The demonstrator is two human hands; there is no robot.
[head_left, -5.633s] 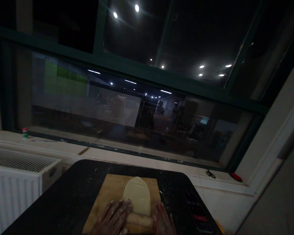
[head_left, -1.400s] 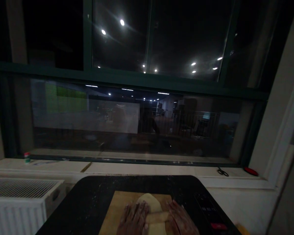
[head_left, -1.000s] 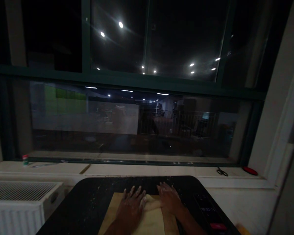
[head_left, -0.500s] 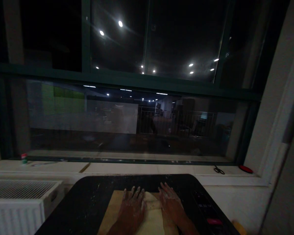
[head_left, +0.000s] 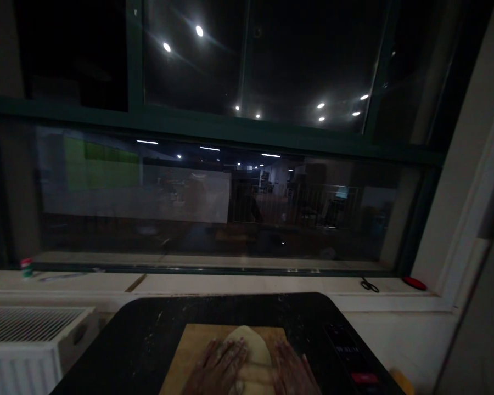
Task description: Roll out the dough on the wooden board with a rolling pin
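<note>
A pale, rounded sheet of dough (head_left: 249, 343) lies on a wooden board (head_left: 191, 343) on the dark table. Across the dough, between my hands, runs a slim light bar that looks like a rolling pin (head_left: 256, 374); its ends are hidden under my hands. My left hand (head_left: 220, 365) is floury, its fingers stretched out flat over the left part of the pin and the dough's edge. On the other side my right hand (head_left: 292, 367) rests flat at the pin's right end, fingers extended. Both wrists are cut off by the lower frame edge.
A phone (head_left: 346, 351) with a lit timer lies on the table (head_left: 132, 334) at right. Scissors (head_left: 369, 285) and a red round item (head_left: 414, 283) sit on the windowsill, with a small red-and-green container (head_left: 26, 268) at left. A radiator (head_left: 20, 351) stands left of the table.
Both hands and the pin have come back toward me over the dough. The dough's rounded far end now shows beyond the pin. The view has shifted slightly.
</note>
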